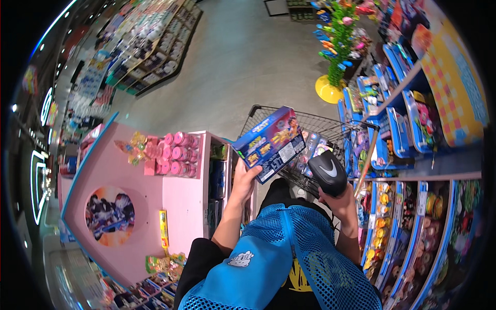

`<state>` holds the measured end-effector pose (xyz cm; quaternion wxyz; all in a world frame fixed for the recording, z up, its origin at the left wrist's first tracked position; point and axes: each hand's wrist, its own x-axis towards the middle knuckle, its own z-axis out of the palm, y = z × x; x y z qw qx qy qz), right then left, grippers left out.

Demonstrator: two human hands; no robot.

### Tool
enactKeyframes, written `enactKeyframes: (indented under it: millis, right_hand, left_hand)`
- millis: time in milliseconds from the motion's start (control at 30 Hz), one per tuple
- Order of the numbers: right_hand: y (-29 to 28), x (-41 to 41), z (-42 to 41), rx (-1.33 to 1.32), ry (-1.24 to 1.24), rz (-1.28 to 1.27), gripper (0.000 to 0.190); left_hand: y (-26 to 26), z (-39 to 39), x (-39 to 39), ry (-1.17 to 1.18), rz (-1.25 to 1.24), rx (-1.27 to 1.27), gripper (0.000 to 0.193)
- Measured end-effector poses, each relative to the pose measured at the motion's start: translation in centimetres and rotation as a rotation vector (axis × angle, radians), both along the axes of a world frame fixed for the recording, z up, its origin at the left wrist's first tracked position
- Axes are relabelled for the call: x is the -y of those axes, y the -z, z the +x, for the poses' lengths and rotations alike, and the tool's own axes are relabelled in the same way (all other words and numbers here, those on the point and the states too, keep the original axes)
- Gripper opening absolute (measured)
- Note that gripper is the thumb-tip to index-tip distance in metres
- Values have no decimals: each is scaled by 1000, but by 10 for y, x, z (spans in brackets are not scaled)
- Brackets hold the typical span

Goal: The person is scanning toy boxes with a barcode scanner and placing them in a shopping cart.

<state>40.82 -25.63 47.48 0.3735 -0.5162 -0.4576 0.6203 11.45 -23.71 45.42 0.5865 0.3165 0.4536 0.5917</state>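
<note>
My left hand [245, 179] grips the lower left corner of a blue and purple cardboard product box [267, 141], tilted in the air over a wire shopping cart [254, 120]. A white printed label shows on the box face towards me. In my right hand [343, 203] is a black handheld barcode scanner [328, 173], its head close to the right of the box. Below and between them, several small packaged goods [310, 149] lie in the cart. The scanner's handle is mostly hidden by its head and my fingers.
Blue bins of small toys [395, 120] line the right side, above shelves of hanging goods [381, 228]. A pink display unit [147, 217] with pink jars [180, 153] stands on the left. Beyond the cart are a yellow-based plant-like stand [327, 90] and a stocked shelf island [159, 50].
</note>
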Motion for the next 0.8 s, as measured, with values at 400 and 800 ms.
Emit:
enactKeyframes:
  millis: [400,800]
  right_hand:
    - [14,-34,-61,14,-158,25,34]
    - [-18,-46,-227,19,-549,692,56]
  left_hand:
    - [-2,-34,45,-329,27,-396,58]
    - [-15,-55,42,-542,-49,-387,63]
